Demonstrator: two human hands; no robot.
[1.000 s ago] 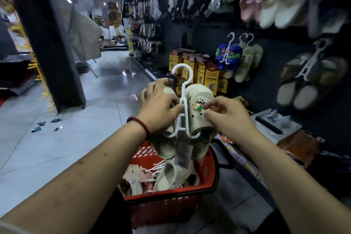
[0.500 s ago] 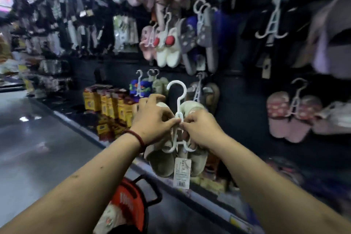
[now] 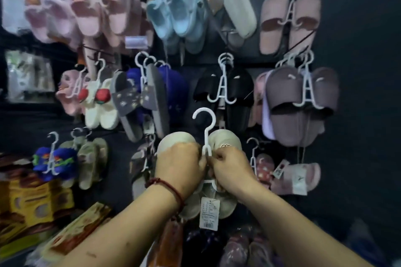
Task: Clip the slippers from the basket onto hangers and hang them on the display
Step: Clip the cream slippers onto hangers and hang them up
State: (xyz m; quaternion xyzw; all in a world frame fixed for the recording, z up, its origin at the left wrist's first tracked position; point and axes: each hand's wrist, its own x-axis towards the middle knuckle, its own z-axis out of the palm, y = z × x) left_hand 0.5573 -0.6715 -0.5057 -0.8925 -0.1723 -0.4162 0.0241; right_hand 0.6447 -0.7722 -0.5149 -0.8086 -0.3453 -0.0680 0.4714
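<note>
holding the cream slippers (image 3: 176,139) up in front of the lower middle of the display (image 3: 358,115), just under a hung black pair (image 3: 238,84), the person is pinching the white hanger (image 3: 206,136) at its stem. the left hand (image 3: 180,165) and right hand (image 3: 230,169) are both curling their fingers tight on the plastic between the two slippers, the hook is standing free above and a price tag (image 3: 209,212) is dangling below. the pair is looking light and soft, likely squashing rather than slipping. the thin hanger is looking springy and snappable, so gripping low on the stem seems wisest.
</note>
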